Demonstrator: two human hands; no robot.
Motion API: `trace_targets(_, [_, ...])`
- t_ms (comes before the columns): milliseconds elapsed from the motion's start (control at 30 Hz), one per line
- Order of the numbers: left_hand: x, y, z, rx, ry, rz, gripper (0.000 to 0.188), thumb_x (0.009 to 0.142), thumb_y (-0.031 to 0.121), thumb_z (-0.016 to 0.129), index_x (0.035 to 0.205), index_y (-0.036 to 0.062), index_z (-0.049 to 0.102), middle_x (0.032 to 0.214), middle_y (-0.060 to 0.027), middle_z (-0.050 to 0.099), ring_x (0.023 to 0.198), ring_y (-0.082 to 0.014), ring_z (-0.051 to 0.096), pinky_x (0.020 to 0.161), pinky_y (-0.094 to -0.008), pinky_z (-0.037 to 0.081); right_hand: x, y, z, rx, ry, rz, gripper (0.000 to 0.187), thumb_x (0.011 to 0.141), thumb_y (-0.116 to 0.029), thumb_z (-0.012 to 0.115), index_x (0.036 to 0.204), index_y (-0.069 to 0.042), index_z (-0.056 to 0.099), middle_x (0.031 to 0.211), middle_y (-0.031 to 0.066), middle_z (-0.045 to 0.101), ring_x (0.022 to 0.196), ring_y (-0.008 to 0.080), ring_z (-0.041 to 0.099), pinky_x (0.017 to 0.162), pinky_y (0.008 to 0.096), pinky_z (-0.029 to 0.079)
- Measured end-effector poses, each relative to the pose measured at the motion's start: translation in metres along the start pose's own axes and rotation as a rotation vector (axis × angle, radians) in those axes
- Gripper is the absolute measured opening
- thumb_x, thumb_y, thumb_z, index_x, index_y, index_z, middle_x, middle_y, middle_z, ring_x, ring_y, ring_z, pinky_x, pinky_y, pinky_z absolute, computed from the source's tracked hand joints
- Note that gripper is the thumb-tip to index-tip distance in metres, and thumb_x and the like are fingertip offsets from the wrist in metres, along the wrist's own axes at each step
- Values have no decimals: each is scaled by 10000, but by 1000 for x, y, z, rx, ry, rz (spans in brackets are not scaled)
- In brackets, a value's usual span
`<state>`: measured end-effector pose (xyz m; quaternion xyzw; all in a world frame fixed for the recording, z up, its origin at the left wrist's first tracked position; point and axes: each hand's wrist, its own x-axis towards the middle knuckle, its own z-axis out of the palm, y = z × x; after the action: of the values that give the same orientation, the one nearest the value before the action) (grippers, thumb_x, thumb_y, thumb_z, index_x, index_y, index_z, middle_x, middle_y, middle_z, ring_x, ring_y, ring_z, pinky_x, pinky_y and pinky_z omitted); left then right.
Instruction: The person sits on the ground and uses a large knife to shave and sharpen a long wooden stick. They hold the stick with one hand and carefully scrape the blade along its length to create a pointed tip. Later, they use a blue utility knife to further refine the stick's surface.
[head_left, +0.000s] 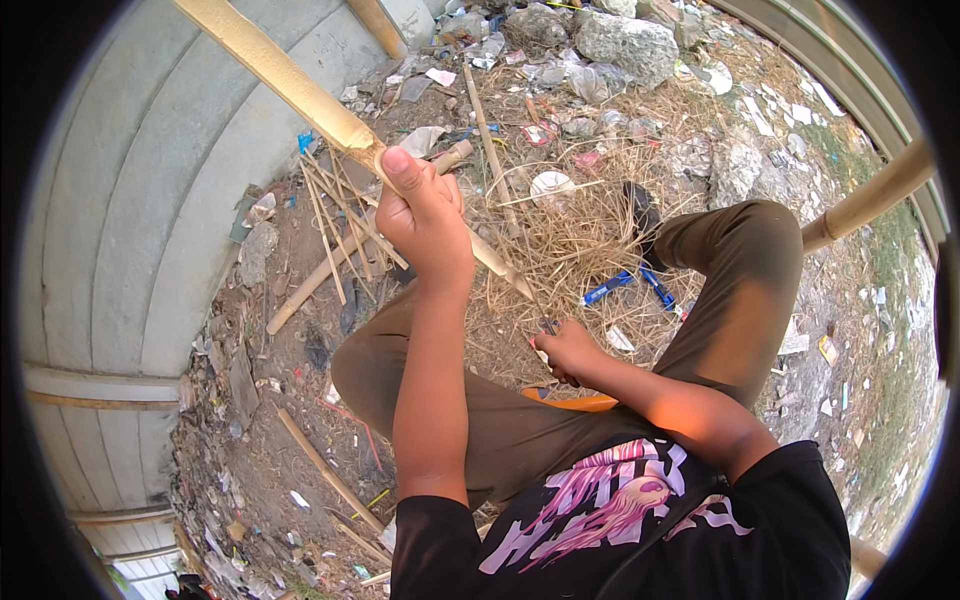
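My left hand is closed around a long split bamboo strip, with the thumb pressed along it. The strip slants from the upper left down to its lower end near my right hand. My right hand is closed on a small tool with a dark metal part, most of it hidden by the fingers. That dark part lies close to the strip's lower end; I cannot tell whether they touch. Thin shavings are heaped on the ground beyond my hands. Beside them lie two blue-handled tools.
Thin bamboo sticks and a thicker bamboo pole lie left of the shavings. A grey panel wall stands at the left. Rocks and litter are at the back. Another bamboo pole slants at the right. Something orange shows between my legs.
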<state>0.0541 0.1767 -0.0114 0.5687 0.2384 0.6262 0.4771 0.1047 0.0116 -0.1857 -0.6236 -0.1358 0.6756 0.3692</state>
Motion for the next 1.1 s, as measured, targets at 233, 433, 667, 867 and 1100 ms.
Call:
trace_targets(233, [-4,0,-2,-53,-46,-7,620,1008,603,455,642,134,280,556,58,215,449,-56,221,427,-261,166,-8,-6,-10,344,-98,-64,199,882,-173,630,757,-87,502,564,-37,451,432,80,406,429,294,344])
trace_targets(433, [-1,-2,-5,-37,4,28,600,1025,577,442,653,138,274,553,57,219,441,-56,230,424,-261,183,-33,-37,1,306,201,-991,238,962,-158,627,763,-66,535,588,-57,484,496,24,399,453,240,304])
trace_targets(667, [-9,-6,7,38,14,47,599,1032,556,441,638,140,266,542,57,230,430,-51,251,406,-251,203,-1,11,11,49,62,-206,261,883,-154,636,683,-46,507,517,-13,453,406,104,416,396,293,298])
trace_targets(867, [-6,-1,-1,16,-3,32,609,1037,556,428,625,142,256,543,58,226,436,-53,245,419,-258,179,-38,-20,0,61,71,-481,283,904,-170,639,686,-32,525,521,-21,484,424,66,403,413,281,295])
trace_targets(1100, [-4,-7,-1,73,22,52,616,1032,574,418,623,147,247,543,58,215,438,-56,241,420,-255,188,-54,-19,7,348,176,-1029,269,976,-67,593,718,-55,517,573,-56,490,521,15,400,476,249,315])
